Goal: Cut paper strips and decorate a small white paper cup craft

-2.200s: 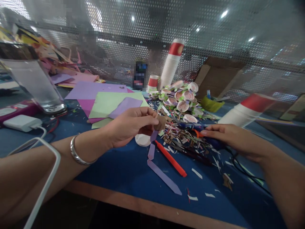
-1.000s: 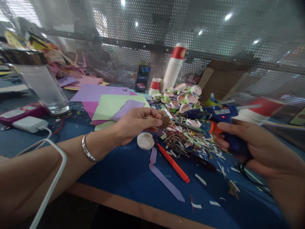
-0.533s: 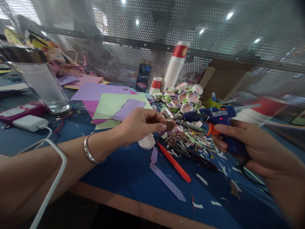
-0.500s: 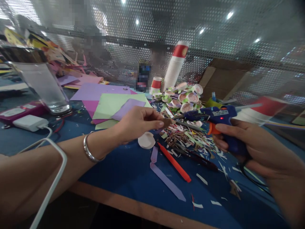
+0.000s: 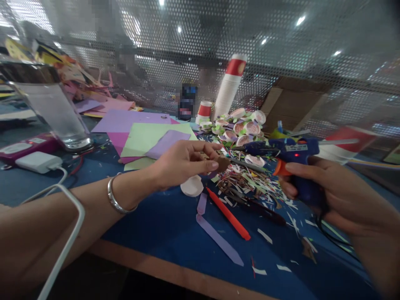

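Observation:
Between the thumb and fingers of my left hand (image 5: 184, 163) is a small brown paper piece (image 5: 223, 163). My right hand (image 5: 325, 187) grips a blue hot glue gun (image 5: 292, 150) with an orange trigger and a lit red light; my fingers lie at the trigger. Its nozzle points left, just above and beside the brown piece; whether they touch I cannot tell. Below my left hand lies a white paper disc (image 5: 191, 186). Nearer to me are purple paper strips (image 5: 218, 239) and a red marker (image 5: 228, 213).
Paper scraps (image 5: 250, 183) cover the table behind the marker, with a dark-handled tool (image 5: 265, 211) among them. Farther back stand a pile of small decorated discs (image 5: 243, 125) and a tall paper cup stack (image 5: 229, 87). Coloured sheets (image 5: 150, 139) and a glass water bottle (image 5: 59, 112) are on the left.
The brown piece now shows more fully at my left fingertips, and my left fingers have shifted slightly right. The glue gun has moved a little to the right, its nozzle slightly higher.

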The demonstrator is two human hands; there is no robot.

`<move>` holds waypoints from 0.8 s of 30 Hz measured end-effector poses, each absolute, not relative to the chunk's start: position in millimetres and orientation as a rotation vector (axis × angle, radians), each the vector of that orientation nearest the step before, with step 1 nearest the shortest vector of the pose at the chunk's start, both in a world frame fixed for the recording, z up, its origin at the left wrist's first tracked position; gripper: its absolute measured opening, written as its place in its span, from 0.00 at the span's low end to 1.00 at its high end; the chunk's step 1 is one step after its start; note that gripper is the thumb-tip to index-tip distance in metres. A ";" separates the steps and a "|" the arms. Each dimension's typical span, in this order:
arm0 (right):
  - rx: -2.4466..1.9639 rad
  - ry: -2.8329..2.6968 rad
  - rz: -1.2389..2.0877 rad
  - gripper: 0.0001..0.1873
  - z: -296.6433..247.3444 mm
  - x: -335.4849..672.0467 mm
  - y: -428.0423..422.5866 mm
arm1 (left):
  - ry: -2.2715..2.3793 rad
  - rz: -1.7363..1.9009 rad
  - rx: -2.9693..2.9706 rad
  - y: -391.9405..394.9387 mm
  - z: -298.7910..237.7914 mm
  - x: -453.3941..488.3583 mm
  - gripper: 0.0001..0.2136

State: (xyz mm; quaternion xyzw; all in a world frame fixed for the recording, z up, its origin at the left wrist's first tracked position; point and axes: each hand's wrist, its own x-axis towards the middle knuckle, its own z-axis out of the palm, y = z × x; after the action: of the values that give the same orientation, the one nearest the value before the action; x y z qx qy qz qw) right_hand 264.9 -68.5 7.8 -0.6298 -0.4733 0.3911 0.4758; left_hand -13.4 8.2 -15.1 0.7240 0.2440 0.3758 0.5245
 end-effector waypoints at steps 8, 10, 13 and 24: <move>-1.559 -1.202 0.998 0.26 4.9 266.4 -66.2 | 0.759 0.867 1.600 9.5 -18.3 -9.9 0.05; -1.560 -1.199 0.998 0.26 4.5 267.0 -66.5 | 0.877 0.924 1.521 13.8 -17.2 -12.3 0.03; -1.538 -1.185 1.008 0.25 4.0 267.2 -67.6 | 0.982 0.898 1.540 20.5 -17.6 -16.1 0.02; -1.479 -1.137 0.964 0.20 12.0 262.6 -69.6 | 1.007 0.926 1.616 21.0 -14.5 -16.8 0.03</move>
State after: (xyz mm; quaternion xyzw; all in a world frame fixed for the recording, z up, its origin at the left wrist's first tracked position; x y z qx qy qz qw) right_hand 262.6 -69.6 12.0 -0.6108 -0.4698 0.3984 0.4975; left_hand -16.8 21.0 -14.5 0.6654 0.4146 0.3813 0.4899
